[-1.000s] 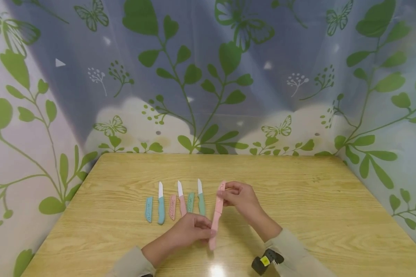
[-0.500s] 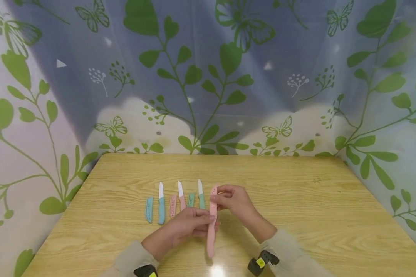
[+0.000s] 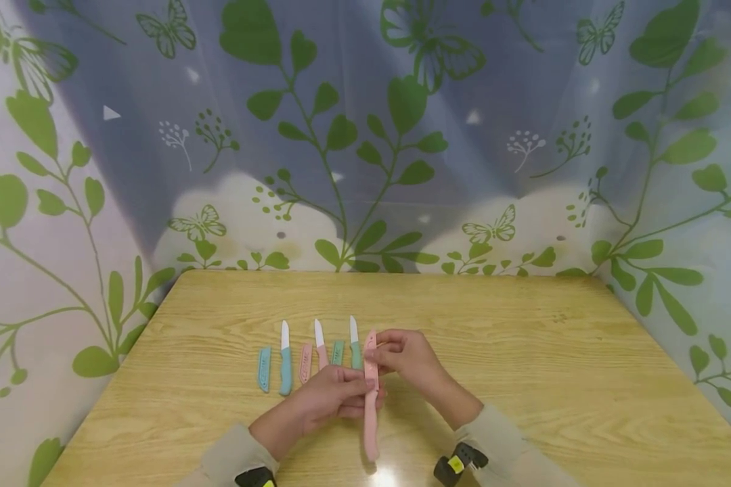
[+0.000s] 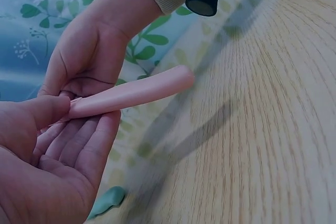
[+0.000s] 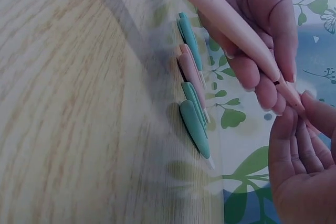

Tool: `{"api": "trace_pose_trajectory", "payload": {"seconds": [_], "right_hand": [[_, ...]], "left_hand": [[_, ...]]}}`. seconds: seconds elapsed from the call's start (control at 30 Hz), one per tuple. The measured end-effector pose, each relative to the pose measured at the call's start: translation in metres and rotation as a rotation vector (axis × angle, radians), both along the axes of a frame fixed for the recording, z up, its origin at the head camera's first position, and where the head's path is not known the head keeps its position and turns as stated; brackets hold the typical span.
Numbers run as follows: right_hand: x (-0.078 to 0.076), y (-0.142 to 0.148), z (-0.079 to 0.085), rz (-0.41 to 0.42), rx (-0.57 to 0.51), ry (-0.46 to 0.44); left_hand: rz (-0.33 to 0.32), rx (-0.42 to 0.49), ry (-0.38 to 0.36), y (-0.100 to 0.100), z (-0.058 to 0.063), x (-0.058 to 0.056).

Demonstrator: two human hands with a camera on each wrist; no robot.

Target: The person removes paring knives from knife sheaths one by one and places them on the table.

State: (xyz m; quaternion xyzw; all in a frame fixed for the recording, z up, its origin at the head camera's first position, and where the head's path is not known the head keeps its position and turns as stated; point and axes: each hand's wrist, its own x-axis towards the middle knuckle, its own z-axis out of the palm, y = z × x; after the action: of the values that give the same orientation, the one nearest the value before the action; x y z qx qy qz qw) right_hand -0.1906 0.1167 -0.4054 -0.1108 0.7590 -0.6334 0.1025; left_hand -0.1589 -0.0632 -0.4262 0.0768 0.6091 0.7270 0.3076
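Observation:
A pink knife (image 3: pixel 371 429) is held upright in the head view, its blade hidden inside a pink sheath (image 3: pixel 371 371). My left hand (image 3: pixel 335 399) pinches it between thumb and fingers where handle and sheath meet. Higher up, my right hand (image 3: pixel 411 358) pinches the sheath near its tip. In the left wrist view the pink handle (image 4: pixel 136 93) sticks out past the left fingers. The right wrist view shows a small dark gap (image 5: pixel 277 83) near the join. To the left lie a green knife (image 3: pixel 356 355) and green sheath (image 3: pixel 338 352), both partly covered by my left hand.
On the wooden table (image 3: pixel 524 338) also lie a pink knife (image 3: pixel 321 355), a pink sheath (image 3: pixel 305 364), a blue knife (image 3: pixel 285 370) and a blue sheath (image 3: pixel 264 370), in a row. These knives have bare white blades. A leaf-patterned curtain (image 3: pixel 365 196) stands behind the table.
The left hand has slid up from the handle to the join with the sheath. Both hands and the pink knife have shifted slightly left, and the knife now stands straighter.

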Motion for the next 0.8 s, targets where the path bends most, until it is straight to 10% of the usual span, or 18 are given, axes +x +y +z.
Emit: {"api": "trace_pose_trajectory", "payload": {"seconds": [0.33, 0.8], "right_hand": [[0.0, 0.02, -0.005, -0.038, -0.106, -0.064], [0.026, 0.021, -0.019, 0.259, -0.115, -0.255]], "left_hand": [[0.111, -0.03, 0.111, -0.011, 0.007, -0.01], [0.15, -0.031, 0.156, -0.017, 0.01, -0.017]]}}
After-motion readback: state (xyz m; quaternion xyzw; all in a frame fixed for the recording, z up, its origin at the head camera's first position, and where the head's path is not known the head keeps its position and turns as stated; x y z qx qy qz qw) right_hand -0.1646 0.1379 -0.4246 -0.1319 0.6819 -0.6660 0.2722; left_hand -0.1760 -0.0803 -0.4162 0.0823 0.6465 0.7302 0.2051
